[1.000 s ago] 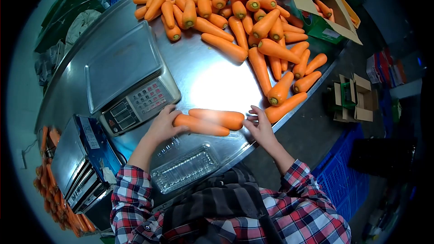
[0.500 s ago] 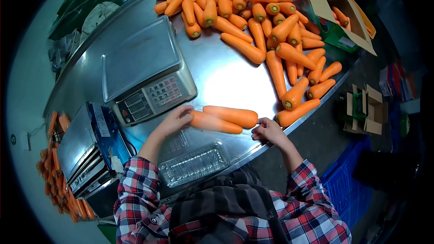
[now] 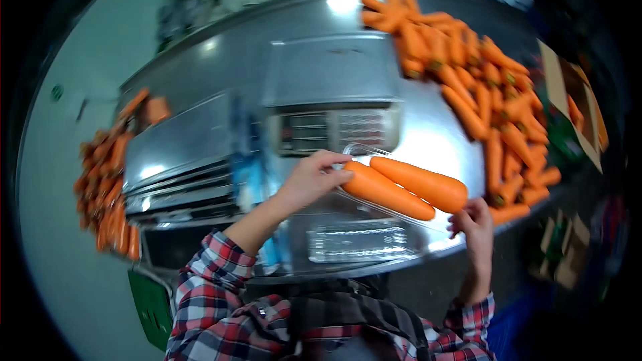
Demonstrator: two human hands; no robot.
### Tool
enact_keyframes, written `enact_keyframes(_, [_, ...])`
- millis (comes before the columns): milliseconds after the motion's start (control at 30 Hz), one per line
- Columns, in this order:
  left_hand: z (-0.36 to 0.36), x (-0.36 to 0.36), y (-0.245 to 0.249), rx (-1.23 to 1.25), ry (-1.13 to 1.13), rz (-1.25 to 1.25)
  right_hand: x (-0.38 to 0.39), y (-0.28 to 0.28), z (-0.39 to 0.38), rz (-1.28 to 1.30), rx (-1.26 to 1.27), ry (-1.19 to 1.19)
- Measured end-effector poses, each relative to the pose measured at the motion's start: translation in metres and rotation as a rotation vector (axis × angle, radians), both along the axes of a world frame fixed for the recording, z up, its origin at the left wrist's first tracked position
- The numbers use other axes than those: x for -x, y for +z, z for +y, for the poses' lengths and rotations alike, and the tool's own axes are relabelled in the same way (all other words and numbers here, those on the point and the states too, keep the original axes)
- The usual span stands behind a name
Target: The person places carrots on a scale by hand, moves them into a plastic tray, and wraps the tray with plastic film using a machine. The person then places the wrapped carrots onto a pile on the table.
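Note:
Two large orange carrots (image 3: 421,184) lie side by side in a clear plastic tray (image 3: 356,150), their thin ends toward my left hand. My left hand (image 3: 311,179) pinches the tray's left end, its fingertips against the tip of the nearer carrot. At the right end, beside the thick ends, the curled fingers of my right hand (image 3: 473,222) grip the tray's edge. Just beyond the tray stands a weighing scale (image 3: 334,70) with a metal platform and a keypad, smeared by motion. A second clear plastic tray (image 3: 361,241) lies on the table nearer my body.
A large pile of loose carrots (image 3: 495,103) covers the right of the metal table (image 3: 221,60). To the left are a metal-topped machine (image 3: 177,137) and stacked carrots (image 3: 107,184). An open cardboard box (image 3: 558,80) stands past the right edge, with another box (image 3: 574,251) below.
The view has swung left, so the scale and carrot pile appear further right. Both hands have lifted the tray with its two carrots, and it now overlaps the scale's front corner in view.

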State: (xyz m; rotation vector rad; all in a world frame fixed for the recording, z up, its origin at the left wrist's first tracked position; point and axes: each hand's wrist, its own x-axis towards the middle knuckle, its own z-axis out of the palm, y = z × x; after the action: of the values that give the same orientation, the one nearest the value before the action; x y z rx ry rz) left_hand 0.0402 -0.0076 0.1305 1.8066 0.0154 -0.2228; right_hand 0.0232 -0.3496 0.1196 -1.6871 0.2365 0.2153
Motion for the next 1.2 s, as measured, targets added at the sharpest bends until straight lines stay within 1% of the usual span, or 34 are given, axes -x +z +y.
enact_keyframes(33, [0.033, 0.018, -0.003, 0.037, 0.031, -0.019, 0.006, 0.005, 0.03, -0.033, -0.025, 0.054])
enact_keyframes(100, [0.098, 0.06, 0.019, 0.083, 0.129, 0.026, 0.015, 0.016, 0.098, -0.053, -0.064, 0.162])
enact_keyframes(167, [0.174, 0.102, 0.033, 0.163, 0.275, 0.107, 0.023, 0.028, 0.182, -0.102, -0.034, 0.253])
enact_keyframes(200, [0.215, 0.121, 0.04, 0.179, 0.316, 0.036, 0.024, 0.033, 0.224, -0.119, -0.06, 0.322])
enact_keyframes(233, [0.244, 0.118, 0.038, 0.156, 0.366, 0.0, 0.006, 0.033, 0.256, -0.164, -0.012, 0.397])
enact_keyframes(267, [0.286, 0.129, 0.029, 0.146, 0.399, -0.04, -0.004, 0.023, 0.294, -0.237, 0.012, 0.488])
enact_keyframes(300, [0.321, 0.143, 0.035, 0.138, 0.453, -0.068, -0.002, 0.035, 0.342, -0.272, 0.082, 0.526])
enact_keyframes(367, [0.388, 0.161, 0.029, 0.109, 0.544, -0.136, -0.008, 0.04, 0.425, -0.263, 0.253, 0.598])
enact_keyframes(400, [0.416, 0.168, 0.025, 0.109, 0.597, -0.142, -0.013, 0.033, 0.46, -0.355, 0.191, 0.636])
enact_keyframes(433, [0.441, 0.172, 0.02, 0.111, 0.651, -0.15, -0.016, 0.027, 0.487, -0.387, 0.293, 0.67])
enact_keyframes(500, [0.483, 0.178, -0.006, 0.067, 0.665, -0.121, -0.024, 0.015, 0.542, -0.455, 0.496, 0.733])
enact_keyframes(533, [0.497, 0.182, -0.012, 0.043, 0.674, -0.11, -0.022, 0.005, 0.556, -0.446, 0.497, 0.745])
enact_keyframes(567, [0.506, 0.188, -0.014, 0.018, 0.678, -0.116, -0.01, 0.008, 0.567, -0.435, 0.496, 0.759])
enact_keyframes(633, [0.516, 0.204, -0.023, -0.033, 0.686, -0.121, 0.007, 0.028, 0.566, -0.376, 0.564, 0.856])
enact_keyframes(667, [0.519, 0.211, -0.025, -0.19, 0.679, -0.17, 0.007, 0.017, 0.557, -0.438, 0.539, 0.888])
enact_keyframes(700, [0.519, 0.219, -0.026, -0.243, 0.722, -0.219, 0.012, 0.008, 0.543, -0.516, 0.577, 0.812])
enact_keyframes(733, [0.521, 0.229, -0.024, -0.296, 0.768, -0.27, 0.023, 0.014, 0.531, -0.61, 0.545, 0.753])
enact_keyframes(767, [0.523, 0.24, -0.024, -0.352, 0.815, -0.32, 0.036, 0.023, 0.518, -0.6, 0.542, 0.661])
enact_keyframes(800, [0.525, 0.253, -0.024, -0.625, 0.779, -0.343, 0.045, 0.027, 0.505, -0.696, 0.689, 0.603])
enact_keyframes(833, [0.528, 0.267, -0.025, -0.901, 0.733, -0.358, 0.049, 0.021, 0.49, -0.831, 0.804, 0.606])
enact_keyframes(867, [0.529, 0.279, -0.026, -1.18, 0.672, -0.365, 0.059, 0.022, 0.482, -0.916, 0.985, 0.604])
enact_keyframes(900, [0.526, 0.286, -0.028, -1.212, 0.675, -0.397, 0.066, 0.017, 0.476, -0.934, 1.046, 0.618])
enact_keyframes(967, [0.515, 0.294, -0.028, -1.285, 0.695, -0.455, 0.077, 0.008, 0.48, -1.072, 1.057, 0.604])
enact_keyframes(1067, [0.501, 0.293, -0.022, -1.261, 0.681, -0.416, 0.086, 0.006, 0.5, -1.094, 1.014, 0.595])
enact_keyframes(1100, [0.498, 0.291, -0.019, -1.258, 0.683, -0.427, 0.088, 0.009, 0.506, -1.051, 0.967, 0.603])
enact_keyframes(1167, [0.502, 0.289, -0.024, -1.177, 0.692, -0.364, 0.085, 0.012, 0.513, -0.91, 0.809, 0.678])
enact_keyframes(1200, [0.506, 0.288, -0.027, -1.143, 0.683, -0.355, 0.083, 0.012, 0.516, -0.921, 0.82, 0.694])
